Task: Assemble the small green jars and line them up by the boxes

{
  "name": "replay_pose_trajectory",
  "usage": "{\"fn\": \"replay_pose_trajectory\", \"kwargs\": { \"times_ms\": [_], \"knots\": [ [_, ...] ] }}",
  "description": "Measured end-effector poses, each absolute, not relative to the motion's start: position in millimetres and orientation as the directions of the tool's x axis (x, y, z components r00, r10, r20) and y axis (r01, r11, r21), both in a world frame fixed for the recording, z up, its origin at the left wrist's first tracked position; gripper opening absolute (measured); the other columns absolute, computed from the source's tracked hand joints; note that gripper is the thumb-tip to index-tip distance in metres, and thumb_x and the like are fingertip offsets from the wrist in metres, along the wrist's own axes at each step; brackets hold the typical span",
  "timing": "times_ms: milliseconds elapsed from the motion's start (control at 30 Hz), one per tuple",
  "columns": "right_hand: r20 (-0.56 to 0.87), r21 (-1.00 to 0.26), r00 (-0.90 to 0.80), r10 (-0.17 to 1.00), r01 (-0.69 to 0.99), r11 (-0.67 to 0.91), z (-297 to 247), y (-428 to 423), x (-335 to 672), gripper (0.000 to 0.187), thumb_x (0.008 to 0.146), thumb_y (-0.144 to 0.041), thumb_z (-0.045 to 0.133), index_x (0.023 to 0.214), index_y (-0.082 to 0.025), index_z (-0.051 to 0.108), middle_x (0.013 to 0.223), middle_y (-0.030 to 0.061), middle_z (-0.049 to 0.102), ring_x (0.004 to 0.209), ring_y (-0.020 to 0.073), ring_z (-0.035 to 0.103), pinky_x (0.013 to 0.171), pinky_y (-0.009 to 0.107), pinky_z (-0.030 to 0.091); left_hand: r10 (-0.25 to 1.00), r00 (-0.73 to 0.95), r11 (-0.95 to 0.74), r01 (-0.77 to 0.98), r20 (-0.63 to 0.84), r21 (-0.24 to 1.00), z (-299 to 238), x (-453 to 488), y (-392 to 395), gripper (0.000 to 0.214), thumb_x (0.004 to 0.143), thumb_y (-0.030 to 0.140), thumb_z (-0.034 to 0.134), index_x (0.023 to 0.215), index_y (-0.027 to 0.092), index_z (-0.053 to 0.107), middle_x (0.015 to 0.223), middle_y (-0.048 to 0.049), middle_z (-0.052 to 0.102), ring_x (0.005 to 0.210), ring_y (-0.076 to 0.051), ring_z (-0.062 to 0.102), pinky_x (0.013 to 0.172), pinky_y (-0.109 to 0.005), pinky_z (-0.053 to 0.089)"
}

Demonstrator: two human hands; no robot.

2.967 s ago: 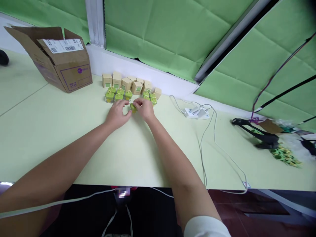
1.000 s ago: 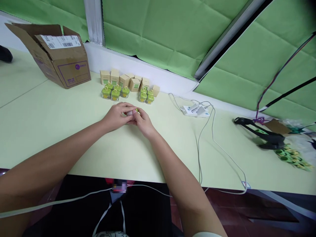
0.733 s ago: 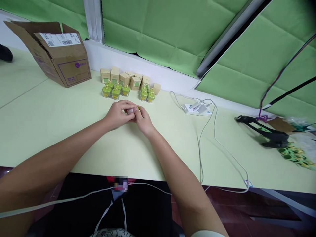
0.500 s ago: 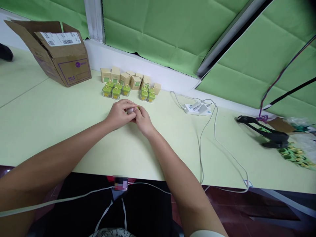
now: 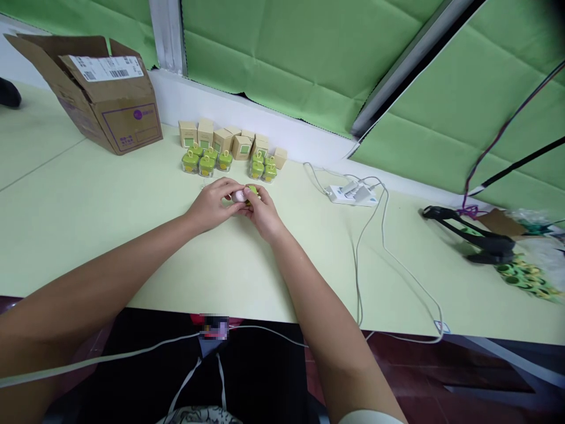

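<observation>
My left hand (image 5: 216, 203) pinches a small, smooth, pinkish-white rounded piece (image 5: 239, 196) between thumb and fingers. Against its right end, my right hand (image 5: 265, 213) grips a small green piece (image 5: 252, 189), partly covered by the thumb and fingers. The two pieces meet or nearly meet; I cannot tell whether they are joined. Just beyond my hands stand several small clear containers with green lids and loops on top, a left group (image 5: 207, 165) and a right group (image 5: 257, 169).
Several small brown cartons (image 5: 242, 148) line the wall behind the containers. An open cardboard box (image 5: 130, 121) stands at the back left. To the right lie a white power strip (image 5: 353, 195) with cables, a black stand-like object (image 5: 481, 235) and a pile of green pieces (image 5: 525, 277).
My right hand has shifted slightly right and turned, so more of the green piece and the pinkish-white piece shows. My left hand stays almost in place.
</observation>
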State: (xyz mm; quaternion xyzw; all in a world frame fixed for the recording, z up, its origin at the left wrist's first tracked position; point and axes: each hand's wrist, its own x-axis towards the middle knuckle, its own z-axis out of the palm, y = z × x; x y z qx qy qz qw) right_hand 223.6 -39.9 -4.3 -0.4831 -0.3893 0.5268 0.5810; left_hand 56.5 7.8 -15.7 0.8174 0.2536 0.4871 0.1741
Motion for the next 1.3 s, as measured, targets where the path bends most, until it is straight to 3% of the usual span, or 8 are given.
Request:
{"fn": "replay_pose_trajectory", "kwargs": {
  "times_ms": [133,400,533,667,867,1100,1200,1300],
  "knots": [
    [-0.112,-0.975,0.238,0.965,-0.212,-0.061,-2.8,-36.7,230.9,0.027,0.092,-0.04,0.076,0.107,-0.026,0.059,0.087,-0.0043,0.066,0.066,0.0108,0.066,0.068,0.027,0.06,0.638,0.392,-0.77,0.297,0.663,0.565,-13.5,53.4,8.7,0.036,0.087,0.035,0.072,0.119,0.018,0.076,0.119,-0.0105,0.077,0.1,-0.022,0.071,0.08,-0.033,0.058],
    [-0.199,-0.967,0.19,0.961,-0.196,-0.162,-2.6,-36.6,228.8,0.021,0.09,-0.022,0.063,0.11,-0.024,0.055,0.086,-0.0017,0.069,0.063,0.014,0.069,0.059,0.028,0.058,0.74,0.497,-0.657,0.39,0.453,0.645,-9.5,45.7,7.0,0.044,0.094,0.038,0.057,0.131,0.018,0.071,0.114,-0.0073,0.078,0.09,-0.023,0.069,0.084,-0.036,0.053],
    [-0.19,-0.974,0.15,0.97,-0.152,-0.167,-2.0,-36.1,229.4,0.018,0.09,-0.017,0.05,0.105,-0.021,0.06,0.08,0.0004,0.068,0.063,0.0156,0.069,0.056,0.027,0.056,0.744,0.537,-0.641,0.403,0.399,0.653,-7.6,44.6,7.6,0.038,0.097,0.039,0.051,0.119,0.019,0.075,0.106,-0.0064,0.078,0.09,-0.023,0.068,0.082,-0.035,0.052],
    [-0.175,-0.982,0.159,0.972,-0.095,-0.161,-3.4,-34.6,231.0,0.015,0.089,-0.019,0.049,0.098,-0.02,0.061,0.074,0.0,0.066,0.06,0.0147,0.065,0.052,0.024,0.051,0.749,0.567,-0.627,0.439,0.343,0.643,-9.0,45.8,7.2,0.032,0.09,0.037,0.06,0.114,0.021,0.075,0.106,-0.0055,0.078,0.09,-0.024,0.068,0.079,-0.035,0.051],
    [-0.151,-0.988,0.232,0.961,-0.023,-0.15,-5.3,-32.1,232.2,0.012,0.09,-0.023,0.052,0.096,-0.021,0.062,0.077,-0.0015,0.063,0.061,0.0136,0.063,0.052,0.025,0.047,0.743,0.555,-0.661,0.528,0.373,0.532,-4.3,41.4,8.7,0.035,0.084,0.038,0.067,0.115,0.021,0.067,0.104,-0.0072,0.073,0.091,-0.026,0.067,0.077,-0.037,0.05],
    [-0.147,-0.989,0.262,0.954,-0.018,-0.148,-3.2,-34.6,232.0,0.013,0.091,-0.024,0.052,0.098,-0.02,0.063,0.081,-0.0012,0.064,0.063,0.0136,0.065,0.057,0.026,0.05,0.58,0.72,-0.813,0.483,0.381,0.326,-5.3,35.5,16.3,0.03,0.091,0.031,0.055,0.113,0.02,0.074,0.112,-0.0116,0.076,0.109,-0.033,0.061,0.094,-0.046,0.051],
    [-0.162,-0.986,0.24,0.957,-0.079,-0.147,-3.2,-35.1,231.2,0.012,0.09,-0.025,0.053,0.099,-0.021,0.061,0.081,0.0,0.067,0.065,0.0152,0.068,0.059,0.028,0.053,0.527,0.752,-0.85,0.465,0.397,0.248,-10.3,38.7,15.6,0.038,0.093,0.03,0.054,0.123,0.02,0.075,0.127,-0.0134,0.074,0.115,-0.035,0.06,0.1,-0.053,0.05],
    [-0.168,-0.978,0.229,0.959,-0.161,-0.133,-3.2,-35.3,232.2,0.015,0.089,-0.028,0.057,0.103,-0.022,0.058,0.083,0.0005,0.07,0.064,0.0157,0.068,0.058,0.028,0.052,0.542,0.712,-0.84,0.471,0.447,0.267,-9.5,40.2,11.9,0.05,0.093,0.032,0.058,0.14,0.02,0.067,0.14,-0.0144,0.068,0.128,-0.037,0.058,0.11,-0.057,0.047]
  ]
}}
